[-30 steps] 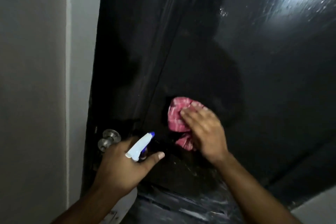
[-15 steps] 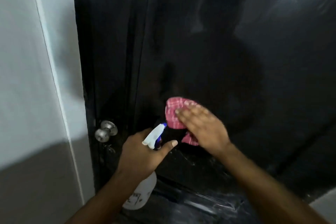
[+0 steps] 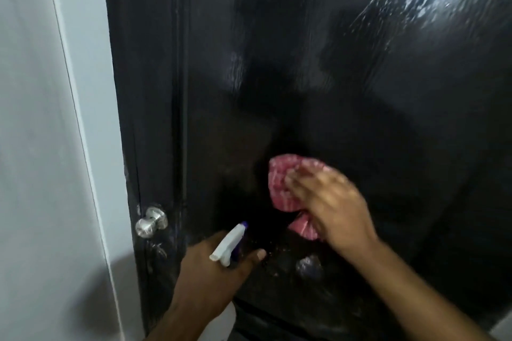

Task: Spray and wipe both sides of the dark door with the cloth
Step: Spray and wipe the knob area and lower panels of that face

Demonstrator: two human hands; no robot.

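The dark glossy door (image 3: 318, 77) fills most of the view, with wet streaks and droplets at its upper right. My right hand (image 3: 335, 207) presses a pink checked cloth (image 3: 279, 183) flat against the door panel, fingers spread over it and blurred by motion. Lower left of it, my left hand (image 3: 213, 271) grips a white spray bottle (image 3: 228, 243) with a blue nozzle tip that points up towards the door. The bottle's body is mostly hidden below my hand.
A silver round door knob (image 3: 151, 222) sticks out at the door's left edge. A pale grey wall and door frame (image 3: 50, 147) stand to the left. A small wet patch (image 3: 309, 267) shines on the door below the cloth.
The view has shifted so the door stands more upright and the shiny wet area shows at upper right. My right hand keeps rubbing the cloth over the same part of the panel. The bottle stays held.
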